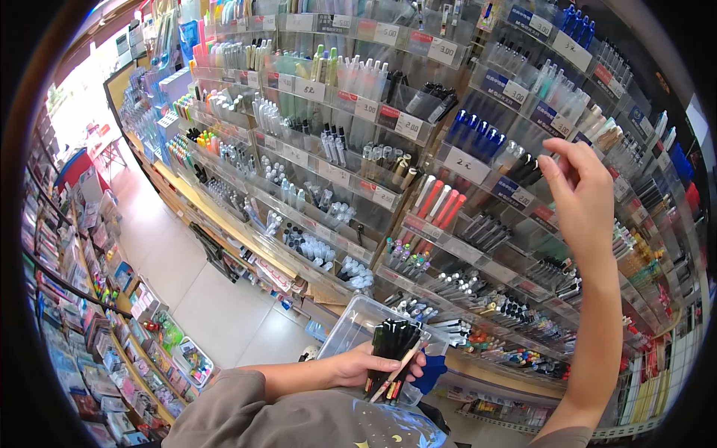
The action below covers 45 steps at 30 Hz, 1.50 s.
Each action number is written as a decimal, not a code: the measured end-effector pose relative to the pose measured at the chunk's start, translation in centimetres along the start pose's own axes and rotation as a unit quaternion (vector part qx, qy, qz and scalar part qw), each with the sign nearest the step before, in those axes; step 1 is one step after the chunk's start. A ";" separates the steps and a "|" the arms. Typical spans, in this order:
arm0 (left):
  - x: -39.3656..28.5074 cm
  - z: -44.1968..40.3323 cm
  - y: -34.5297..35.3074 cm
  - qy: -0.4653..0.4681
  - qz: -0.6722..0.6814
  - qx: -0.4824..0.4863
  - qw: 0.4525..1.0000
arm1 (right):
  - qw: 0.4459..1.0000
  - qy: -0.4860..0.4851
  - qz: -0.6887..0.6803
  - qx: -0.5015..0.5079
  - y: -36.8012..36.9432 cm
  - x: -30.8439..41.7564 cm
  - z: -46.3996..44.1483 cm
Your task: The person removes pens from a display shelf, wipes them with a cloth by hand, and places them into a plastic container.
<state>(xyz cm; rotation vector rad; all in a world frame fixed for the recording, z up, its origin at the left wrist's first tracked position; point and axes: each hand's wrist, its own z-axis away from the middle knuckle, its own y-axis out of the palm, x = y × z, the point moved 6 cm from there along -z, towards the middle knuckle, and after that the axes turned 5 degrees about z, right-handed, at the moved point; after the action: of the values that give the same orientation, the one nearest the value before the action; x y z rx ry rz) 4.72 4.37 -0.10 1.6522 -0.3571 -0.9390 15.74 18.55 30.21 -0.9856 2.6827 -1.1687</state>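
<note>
My left hand (366, 366) is closed around a bundle of black pens (396, 340), low in front of my body. A single pale pen (396, 369) lies slantwise across the bundle under the fingers. Just behind that hand is a clear plastic box (347, 325). My right hand (582, 183) is raised at the shelves on the right, fingers bent, with a gap between thumb and forefinger and nothing visible in it. Nearest to its fingertips are dark pens (526, 170) in a clear compartment. Blue-capped pens (474, 134) stand to their left.
Tiered clear acrylic racks (366, 104) full of pens, with price labels (467, 164), fill the view ahead. Red and white pens (441, 201) stand in a lower row. At left, an aisle floor (179, 276) runs past another goods shelf (112, 336) with small trays (193, 362).
</note>
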 end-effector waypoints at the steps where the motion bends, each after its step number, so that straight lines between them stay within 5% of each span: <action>1: 0.1 0.0 -0.2 0.000 0.006 0.006 1.000 | 1.000 -0.019 -0.023 0.004 0.1 1.2 0.7; 7: 0.2 -0.3 -0.3 -0.015 0.058 0.025 0.998 | 0.914 -0.124 -0.147 0.357 8.7 3.7 10.1; 15: 0.6 -0.3 -0.2 -0.037 0.067 0.039 0.996 | 0.764 0.023 -0.287 0.577 14.1 2.5 16.5; 18: 0.5 0.0 0.4 -0.060 0.039 0.026 0.997 | 0.704 0.019 -0.365 0.609 14.2 3.2 17.1; 45: 0.9 -0.5 0.9 -0.049 -0.049 0.014 0.997 | 0.548 0.116 -0.508 0.655 13.4 2.2 19.2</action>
<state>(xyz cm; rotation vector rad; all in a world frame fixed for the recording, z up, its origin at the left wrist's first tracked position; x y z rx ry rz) 5.83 3.81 0.37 1.6663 -0.3585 -1.0955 12.37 11.86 7.89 -1.8240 0.2269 -2.7164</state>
